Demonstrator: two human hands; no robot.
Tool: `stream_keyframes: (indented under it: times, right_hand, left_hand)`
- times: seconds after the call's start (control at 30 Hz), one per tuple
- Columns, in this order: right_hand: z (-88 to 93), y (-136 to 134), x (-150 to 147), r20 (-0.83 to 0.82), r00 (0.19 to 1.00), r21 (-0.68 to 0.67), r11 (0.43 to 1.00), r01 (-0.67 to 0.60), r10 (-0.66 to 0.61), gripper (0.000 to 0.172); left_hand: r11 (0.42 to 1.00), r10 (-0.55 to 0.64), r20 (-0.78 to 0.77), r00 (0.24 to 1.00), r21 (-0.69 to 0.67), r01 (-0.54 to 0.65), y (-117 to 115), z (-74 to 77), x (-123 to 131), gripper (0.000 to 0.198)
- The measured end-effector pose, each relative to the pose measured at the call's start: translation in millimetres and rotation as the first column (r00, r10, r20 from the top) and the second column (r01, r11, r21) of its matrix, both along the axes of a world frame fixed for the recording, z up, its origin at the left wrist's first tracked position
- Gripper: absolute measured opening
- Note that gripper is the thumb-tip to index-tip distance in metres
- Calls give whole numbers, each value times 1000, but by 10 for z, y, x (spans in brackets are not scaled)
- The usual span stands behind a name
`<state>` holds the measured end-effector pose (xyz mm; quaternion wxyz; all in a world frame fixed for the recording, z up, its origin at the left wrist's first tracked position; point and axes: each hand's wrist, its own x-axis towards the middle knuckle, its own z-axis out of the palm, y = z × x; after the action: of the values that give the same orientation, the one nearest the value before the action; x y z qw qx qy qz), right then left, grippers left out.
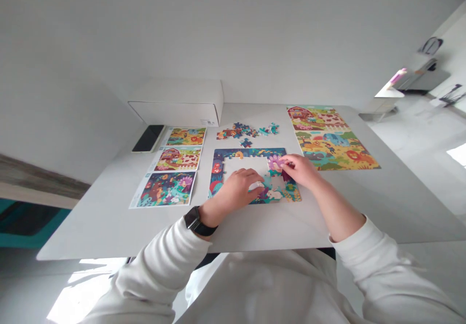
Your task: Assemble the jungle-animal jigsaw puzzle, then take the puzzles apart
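A partly built jigsaw puzzle (pixel 251 156) with a dark blue border lies on the white table (pixel 109 217) in front of me. Its middle is unfilled. My left hand (pixel 238 190), with a black watch on the wrist, rests on the puzzle's lower middle, fingers curled and pressing on pieces there. My right hand (pixel 300 169) sits at the puzzle's right side, fingers pinched on a dark red puzzle piece (pixel 286 174). A heap of loose puzzle pieces (pixel 245 131) lies just beyond the puzzle.
Three picture cards (pixel 174 169) lie in a column to the left. Two finished puzzles (pixel 329 137) lie at the right. A white box (pixel 178 102) and a black phone (pixel 147 138) sit at the far left. A floor shows beyond the right edge.
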<state>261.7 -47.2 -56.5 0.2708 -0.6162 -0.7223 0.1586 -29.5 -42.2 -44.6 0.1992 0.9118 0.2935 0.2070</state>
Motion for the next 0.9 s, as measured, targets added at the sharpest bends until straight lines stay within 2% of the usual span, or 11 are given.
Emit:
stream_keyframes:
  times: [0.1, 0.23, 0.37, 0.6, 0.73, 0.9]
  right_hand:
    - [0, 37, 30, -60, 996, 7, 998, 59, -59, 25]
    - [32, 120, 64, -50, 995, 8, 996, 90, -89, 26]
    - [113, 279, 96, 23, 997, 0, 997, 71, -71, 24]
    - [278, 732, -75, 195, 981, -106, 994, 3, 18, 23]
    - [315, 1039, -368, 274, 960, -144, 989, -16, 55, 23]
    - [264, 1360, -790, 383, 922, -150, 989, 2, 56, 28]
  left_hand:
    - [994, 101, 85, 991, -41, -98, 95, 105, -93, 21]
    - [959, 283, 115, 952, -41, -281, 222, 249, -267, 44]
    - [906, 423, 99, 901, -64, -418, 288, 289, -351, 59]
    - [907, 420, 22, 907, -39, -419, 324, 130, -267, 57]
    - [904, 427, 12, 904, -38, -426, 363, 74, -276, 55]
    - [909, 406, -29, 913, -93, -407, 330, 97, -256, 54]
